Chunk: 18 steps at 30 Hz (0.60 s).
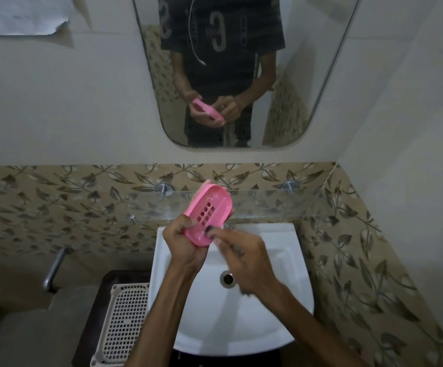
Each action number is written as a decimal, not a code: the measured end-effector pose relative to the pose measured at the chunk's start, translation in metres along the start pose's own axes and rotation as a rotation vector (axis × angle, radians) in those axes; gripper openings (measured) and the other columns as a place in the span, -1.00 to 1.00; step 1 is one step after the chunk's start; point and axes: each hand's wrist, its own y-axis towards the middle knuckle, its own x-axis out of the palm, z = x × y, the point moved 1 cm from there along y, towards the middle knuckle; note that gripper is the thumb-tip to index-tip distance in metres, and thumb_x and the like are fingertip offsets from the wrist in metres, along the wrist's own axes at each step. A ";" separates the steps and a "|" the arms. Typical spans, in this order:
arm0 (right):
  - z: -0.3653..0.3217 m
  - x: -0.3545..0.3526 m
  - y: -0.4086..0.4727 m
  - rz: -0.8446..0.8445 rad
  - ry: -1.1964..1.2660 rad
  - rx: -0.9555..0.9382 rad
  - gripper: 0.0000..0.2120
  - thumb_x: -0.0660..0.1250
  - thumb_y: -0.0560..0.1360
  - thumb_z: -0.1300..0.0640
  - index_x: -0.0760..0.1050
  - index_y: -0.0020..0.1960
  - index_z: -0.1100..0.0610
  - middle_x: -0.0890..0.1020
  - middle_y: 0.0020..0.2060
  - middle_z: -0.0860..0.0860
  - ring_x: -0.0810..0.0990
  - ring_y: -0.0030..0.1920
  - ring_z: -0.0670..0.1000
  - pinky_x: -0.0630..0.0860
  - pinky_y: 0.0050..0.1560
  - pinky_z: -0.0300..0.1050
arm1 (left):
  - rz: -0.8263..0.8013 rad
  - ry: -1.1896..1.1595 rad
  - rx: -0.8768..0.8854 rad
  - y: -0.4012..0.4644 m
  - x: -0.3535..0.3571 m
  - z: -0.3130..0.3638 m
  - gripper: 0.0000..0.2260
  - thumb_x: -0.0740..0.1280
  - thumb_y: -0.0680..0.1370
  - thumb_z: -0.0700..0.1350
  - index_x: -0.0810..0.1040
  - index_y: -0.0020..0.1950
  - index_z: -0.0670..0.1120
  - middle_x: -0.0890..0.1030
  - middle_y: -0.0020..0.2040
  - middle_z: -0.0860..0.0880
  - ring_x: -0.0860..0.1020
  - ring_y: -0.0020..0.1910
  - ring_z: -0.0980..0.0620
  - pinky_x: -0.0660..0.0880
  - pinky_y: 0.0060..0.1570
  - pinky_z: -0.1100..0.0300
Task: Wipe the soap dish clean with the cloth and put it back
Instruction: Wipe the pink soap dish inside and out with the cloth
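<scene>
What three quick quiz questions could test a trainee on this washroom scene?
1. True or false: the pink dish is lying on the glass shelf.
2. Which hand grips the dish? A) left B) right C) neither
3. Fill in: the hands are held over the white ____.

Key
1. False. The left hand holds it up, tilted, in front of the shelf.
2. A. The right hand only reaches its fingertips to the dish's lower rim; it is blurred, and whether it holds a cloth cannot be told.
3. Sink.
</scene>
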 end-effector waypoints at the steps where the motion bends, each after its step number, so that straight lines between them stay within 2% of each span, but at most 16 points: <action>1: 0.006 -0.004 0.006 0.063 -0.028 0.033 -0.71 0.29 0.65 0.04 0.68 0.28 0.06 0.76 0.09 -0.03 0.69 -0.02 -0.18 0.64 -0.01 -0.20 | 0.014 0.019 -0.007 0.002 -0.001 0.000 -0.66 0.19 0.22 -0.22 0.68 -0.14 -0.21 0.68 -0.19 -0.16 0.64 -0.18 -0.15 0.59 -0.25 0.12; 4: 0.020 -0.020 0.025 0.125 -0.220 0.050 -0.70 0.26 0.66 0.00 0.65 0.32 -0.01 0.75 -0.08 -0.01 0.63 -0.20 -0.08 0.61 -0.21 -0.09 | 0.027 0.091 -0.024 0.001 -0.001 0.001 -0.71 0.19 0.26 -0.21 0.71 -0.25 -0.10 0.68 -0.20 -0.11 0.60 -0.16 -0.10 0.51 -0.18 0.09; 6: 0.015 -0.026 0.030 0.083 -0.356 -0.025 -0.72 0.28 0.65 0.03 0.66 0.29 -0.01 0.68 -0.23 -0.01 0.55 -0.31 -0.03 0.53 -0.35 -0.02 | -0.010 0.115 -0.023 0.000 -0.001 0.007 -0.71 0.19 0.26 -0.20 0.67 -0.17 -0.14 0.68 -0.20 -0.10 0.60 -0.16 -0.08 0.52 -0.21 0.11; 8: 0.011 -0.034 0.036 0.066 -0.459 -0.074 -0.73 0.29 0.63 0.04 0.67 0.26 0.00 0.64 -0.27 -0.02 0.49 -0.35 -0.05 0.49 -0.41 -0.05 | -0.050 0.184 -0.016 0.000 0.002 0.012 -0.65 0.19 0.25 -0.20 0.62 -0.04 -0.19 0.69 -0.16 -0.12 0.60 -0.12 -0.09 0.55 -0.24 0.14; 11: 0.007 -0.038 0.034 0.011 -0.511 -0.092 -0.76 0.29 0.61 0.08 0.67 0.21 -0.02 0.68 -0.26 -0.02 0.57 -0.34 0.01 0.52 -0.38 -0.04 | -0.110 0.324 -0.012 0.000 0.006 0.016 -0.48 0.17 0.27 -0.19 0.66 0.18 -0.17 0.69 0.09 -0.18 0.61 0.01 -0.10 0.57 -0.18 0.16; 12: 0.004 -0.036 0.030 -0.052 -0.477 -0.092 -0.76 0.28 0.61 0.08 0.66 0.19 -0.02 0.70 -0.25 -0.02 0.58 -0.33 0.01 0.53 -0.35 -0.03 | -0.134 0.347 -0.001 -0.002 0.006 0.015 -0.47 0.16 0.28 -0.19 0.69 0.18 -0.13 0.70 0.12 -0.16 0.63 0.01 -0.07 0.57 -0.17 0.16; 15: 0.002 -0.033 0.025 -0.180 -0.340 -0.066 -0.75 0.26 0.62 0.08 0.68 0.18 0.00 0.73 -0.22 -0.04 0.57 -0.33 -0.06 0.52 -0.31 -0.11 | -0.150 0.317 0.015 -0.007 0.003 0.011 -0.54 0.14 0.27 -0.23 0.73 0.01 -0.08 0.75 -0.08 -0.03 0.68 -0.15 0.04 0.60 -0.23 0.20; 18: 0.013 -0.040 0.040 -0.077 -0.457 -0.065 -0.76 0.30 0.61 0.10 0.68 0.20 -0.02 0.68 -0.27 -0.04 0.47 -0.36 -0.10 0.45 -0.34 -0.15 | -0.170 0.304 0.027 -0.007 0.005 0.009 -0.54 0.13 0.28 -0.24 0.66 0.07 -0.12 0.75 -0.11 -0.01 0.70 -0.15 0.06 0.63 -0.16 0.14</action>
